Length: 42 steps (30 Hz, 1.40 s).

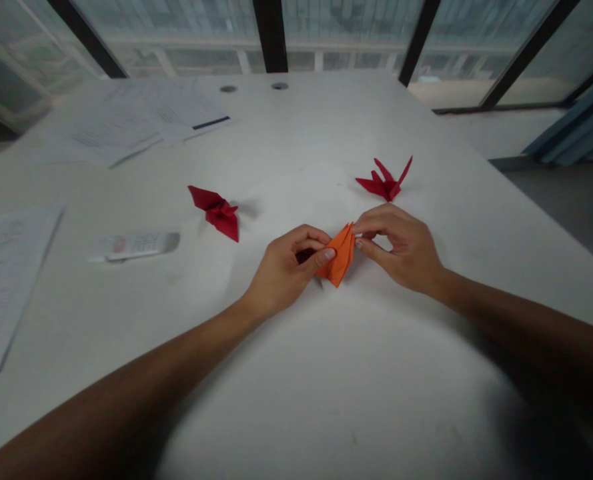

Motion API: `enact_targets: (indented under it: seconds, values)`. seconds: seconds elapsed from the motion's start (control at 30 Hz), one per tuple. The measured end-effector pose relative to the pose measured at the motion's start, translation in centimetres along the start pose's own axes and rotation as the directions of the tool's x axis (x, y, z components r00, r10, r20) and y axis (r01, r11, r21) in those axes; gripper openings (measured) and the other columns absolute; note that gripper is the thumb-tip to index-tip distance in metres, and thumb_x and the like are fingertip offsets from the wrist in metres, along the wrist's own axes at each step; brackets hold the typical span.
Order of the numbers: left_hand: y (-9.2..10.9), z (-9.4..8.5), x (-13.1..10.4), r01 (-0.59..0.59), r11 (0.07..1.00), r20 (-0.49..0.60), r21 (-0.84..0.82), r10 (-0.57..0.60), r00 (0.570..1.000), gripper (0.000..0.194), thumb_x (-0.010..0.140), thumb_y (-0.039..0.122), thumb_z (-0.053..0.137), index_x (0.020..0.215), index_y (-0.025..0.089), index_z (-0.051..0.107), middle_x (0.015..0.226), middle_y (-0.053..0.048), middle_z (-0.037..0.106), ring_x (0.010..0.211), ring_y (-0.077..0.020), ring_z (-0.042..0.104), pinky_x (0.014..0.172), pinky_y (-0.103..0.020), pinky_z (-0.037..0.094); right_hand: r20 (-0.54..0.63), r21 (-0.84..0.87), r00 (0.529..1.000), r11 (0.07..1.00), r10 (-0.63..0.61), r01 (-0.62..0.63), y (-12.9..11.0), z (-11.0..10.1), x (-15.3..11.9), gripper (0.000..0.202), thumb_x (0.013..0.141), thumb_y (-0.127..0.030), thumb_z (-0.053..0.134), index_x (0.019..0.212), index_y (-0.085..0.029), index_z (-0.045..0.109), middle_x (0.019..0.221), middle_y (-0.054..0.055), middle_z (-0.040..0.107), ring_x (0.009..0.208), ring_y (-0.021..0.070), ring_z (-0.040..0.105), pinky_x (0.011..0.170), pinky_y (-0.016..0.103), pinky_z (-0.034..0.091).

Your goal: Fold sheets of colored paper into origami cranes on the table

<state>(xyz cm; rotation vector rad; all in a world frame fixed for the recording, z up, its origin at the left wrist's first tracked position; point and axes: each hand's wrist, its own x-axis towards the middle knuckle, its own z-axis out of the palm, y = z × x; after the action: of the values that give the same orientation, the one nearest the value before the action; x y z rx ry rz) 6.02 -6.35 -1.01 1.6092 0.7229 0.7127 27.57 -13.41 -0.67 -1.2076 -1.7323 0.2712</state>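
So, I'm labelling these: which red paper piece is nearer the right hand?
The spiky red piece, just beyond the right hand; the other red piece lies farther, left of the left hand.

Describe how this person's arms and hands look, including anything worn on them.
The left hand and right hand are ungloved, with no rings visible. The left forearm and right forearm are bare: no sleeve, watch or bracelet shows.

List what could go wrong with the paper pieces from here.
1. The left hand pinches the orange folded paper; too firm a grip might crease it.
2. The right hand has its fingertips at the paper's narrow tips; a hard pull could tear them.
3. The right-hand red paper figure sits close by; that hand might knock it.
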Motion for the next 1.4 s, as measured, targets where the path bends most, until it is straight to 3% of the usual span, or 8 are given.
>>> enact_targets:
  seconds: [0.17, 0.33, 0.57, 0.8, 1.03, 1.4]
  values:
    - [0.1, 0.1, 0.0, 0.005, 1.000, 0.005, 0.003, -0.005, 1.000, 0.023, 0.085, 0.036, 0.077, 0.096, 0.017, 0.068, 0.086, -0.005, 0.076, 0.072, -0.0141, 0.069, 0.064, -0.023, 0.054, -0.014, 0.093, 1.000, 0.995, 0.024, -0.022, 0.2, 0.0, 0.2, 0.010, 0.090, -0.020, 0.071, 0.095, -0.028, 0.072, 0.099, 0.003, 0.069, 0.089, 0.0189, 0.066, 0.076, 0.033, 0.057]
    - [0.2, 0.1, -0.1, -0.007, 1.000, -0.009, 0.007, 0.007, 1.000, 0.022, 0.087, 0.035, 0.076, 0.097, 0.017, 0.068, 0.085, -0.004, 0.075, 0.071, -0.0127, 0.068, 0.065, -0.022, 0.053, 0.053, 0.232, 0.992, 0.965, 0.115, -0.125, 0.9, 0.0, 0.4, 0.004, 0.088, -0.027, 0.075, 0.091, -0.026, 0.072, 0.098, 0.003, 0.067, 0.090, 0.0188, 0.065, 0.077, 0.033, 0.057]
    - [0.4, 0.1, -0.2, -0.004, 1.000, -0.059, -0.012, 0.003, 0.998, 0.020, 0.089, 0.034, 0.074, 0.097, 0.017, 0.066, 0.085, -0.004, 0.076, 0.067, -0.0127, 0.068, 0.062, -0.023, 0.054, 0.165, 0.474, 0.927, 0.797, 0.338, -0.375, 0.8, 0.4, 0.1, 0.016, 0.086, -0.033, 0.079, 0.095, -0.023, 0.072, 0.092, 0.003, 0.072, 0.076, 0.0152, 0.066, 0.072, 0.030, 0.057]
    - [0.3, 0.1, -0.3, -0.014, 1.000, -0.099, 0.022, 0.016, 0.995, 0.023, 0.089, 0.037, 0.073, 0.100, 0.018, 0.067, 0.087, -0.005, 0.076, 0.070, -0.0143, 0.070, 0.063, -0.024, 0.056, 0.065, 0.424, 0.952, 0.856, 0.298, -0.297, -0.1, 0.2, -0.1, 0.013, 0.083, -0.030, 0.081, 0.091, -0.022, 0.076, 0.096, 0.006, 0.076, 0.086, 0.0194, 0.071, 0.077, 0.033, 0.059]
    - [0.0, 0.1, -0.5, -0.014, 0.999, -0.090, 0.045, 0.018, 0.996, 0.021, 0.090, 0.037, 0.071, 0.101, 0.019, 0.067, 0.089, -0.005, 0.075, 0.072, -0.0155, 0.071, 0.066, -0.026, 0.059, 0.134, 0.474, 0.940, 0.813, 0.312, -0.338, -0.8, -0.1, 0.0, 0.012, 0.087, -0.027, 0.077, 0.097, -0.021, 0.075, 0.085, 0.003, 0.073, 0.073, 0.0143, 0.066, 0.067, 0.028, 0.056]
    - [0.1, 0.0, -0.6, -0.044, 0.995, -0.081, 0.086, 0.051, 0.995, 0.019, 0.092, 0.035, 0.070, 0.101, 0.019, 0.067, 0.089, -0.005, 0.076, 0.072, -0.0161, 0.071, 0.066, -0.027, 0.058, 0.089, 0.433, 0.950, 0.847, 0.301, -0.309, -0.9, 0.6, -0.3, 0.013, 0.083, -0.030, 0.081, 0.091, -0.022, 0.074, 0.088, 0.003, 0.074, 0.077, 0.0170, 0.068, 0.070, 0.031, 0.057]
